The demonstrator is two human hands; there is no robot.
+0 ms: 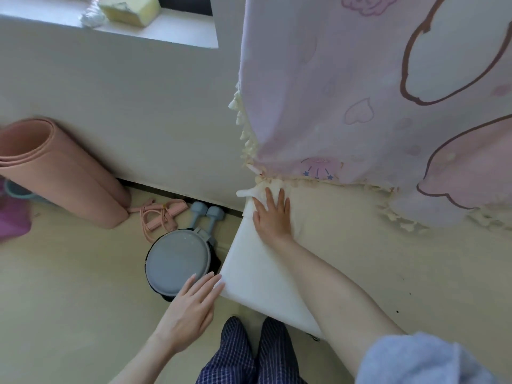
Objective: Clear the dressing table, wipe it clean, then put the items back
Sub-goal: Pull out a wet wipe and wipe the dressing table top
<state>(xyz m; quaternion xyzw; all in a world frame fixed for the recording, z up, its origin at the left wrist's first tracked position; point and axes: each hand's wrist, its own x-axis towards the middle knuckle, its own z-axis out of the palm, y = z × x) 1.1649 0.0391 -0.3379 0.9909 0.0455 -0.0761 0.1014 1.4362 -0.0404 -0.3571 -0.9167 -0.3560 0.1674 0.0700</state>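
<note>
The dressing table [360, 259] has a cream top and a white side panel, and nothing stands on the part I can see. My right hand [273, 217] lies flat at its far left corner, fingers spread, pressing a white cloth [248, 199] that sticks out beyond my fingers. My left hand [191, 306] holds nothing. Its fingers are stretched out and the tips touch the table's near left corner. A few dark specks [397, 311] dot the top near my right forearm.
A pink printed curtain [360, 92] with a tasselled hem hangs onto the table's back edge. On the floor to the left are a grey round-lidded bin [177, 263], two grey dumbbells [206, 213], pink resistance bands [158, 214] and a rolled pink mat [55, 173]. A yellow block [130, 8] lies on the windowsill.
</note>
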